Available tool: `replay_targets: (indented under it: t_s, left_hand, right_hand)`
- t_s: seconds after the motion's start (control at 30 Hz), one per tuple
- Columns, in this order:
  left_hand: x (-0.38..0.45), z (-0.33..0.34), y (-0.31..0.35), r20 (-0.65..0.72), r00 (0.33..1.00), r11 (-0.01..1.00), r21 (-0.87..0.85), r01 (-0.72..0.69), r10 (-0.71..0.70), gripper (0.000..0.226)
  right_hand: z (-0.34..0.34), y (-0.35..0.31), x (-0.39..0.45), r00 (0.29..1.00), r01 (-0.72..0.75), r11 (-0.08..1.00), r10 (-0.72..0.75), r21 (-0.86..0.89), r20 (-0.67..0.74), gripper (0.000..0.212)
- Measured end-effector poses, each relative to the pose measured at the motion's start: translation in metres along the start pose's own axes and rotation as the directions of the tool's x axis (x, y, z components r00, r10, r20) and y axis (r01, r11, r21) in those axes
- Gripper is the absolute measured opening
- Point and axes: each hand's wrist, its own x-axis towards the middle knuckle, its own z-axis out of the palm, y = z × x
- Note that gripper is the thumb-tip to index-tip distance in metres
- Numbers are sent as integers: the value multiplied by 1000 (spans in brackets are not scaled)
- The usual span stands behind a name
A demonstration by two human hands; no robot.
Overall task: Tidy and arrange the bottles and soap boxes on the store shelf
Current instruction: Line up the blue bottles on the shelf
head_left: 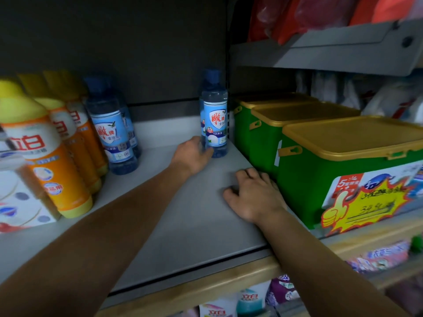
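Note:
A clear blue bottle [214, 115] with a blue cap and blue label stands upright at the back right of the grey shelf [183, 220]. My left hand [192, 154] reaches to its base and grips the lower part, thumb across the front. My right hand [254, 193] rests palm down on the shelf with fingers loosely curled, holding nothing, beside the green box. Two more blue bottles [112, 133] stand at the left, next to a row of orange bottles [45, 156] with yellow caps.
Green plastic boxes [304, 175] with gold lids line the neighbouring shelf at the right, the nearest with a yellow price sticker. A white patterned pack [18, 200] sits at the far left. Red bags fill the shelf above right. Packets show on the shelf below.

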Motion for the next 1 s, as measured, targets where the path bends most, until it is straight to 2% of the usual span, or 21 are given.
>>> replay_targets:
  t_s: [0.13,0.23,0.4,0.43,0.5,0.57,0.7,0.8,0.9,1.0]
  left_hand:
    - [-57,-38,-29,126,984,977,155,-148,129,43]
    - [-100,-69,-55,189,969,959,204,-198,160,40]
    - [-140,-95,-83,191,961,942,232,-242,200,45]
    - [-141,-95,-85,184,962,944,223,-242,203,47]
    - [-141,-94,-87,173,964,948,213,-237,203,50]
    - [-139,-93,-89,160,965,947,215,-239,207,52]
    - [-136,-92,-93,143,965,944,217,-247,220,52]
    - [-132,-93,-97,172,959,946,193,-259,227,54]
    - [-128,-97,-100,177,955,956,127,-264,240,55]
    - [-126,-98,-103,182,953,963,74,-258,241,55]
  right_hand:
    - [-2,-1,-2,1000,-11,1000,11,-4,13,52]
    - [-4,-4,-3,999,-23,1000,23,-15,27,52]
    - [-7,-14,-2,998,-64,994,67,-88,21,53]
    - [-7,-20,0,998,-57,996,57,-68,5,51]
    - [-9,-37,6,1000,-6,994,7,105,-16,46]
    - [-11,-65,18,997,73,953,-64,295,-40,42]
    - [-23,-137,56,969,245,842,-200,481,-144,42]
    - [-39,-192,86,943,332,783,-265,526,-201,45]
    - [-49,-231,109,926,376,758,-283,533,-250,38]
    - [-48,-253,126,920,392,788,-327,475,-216,65]
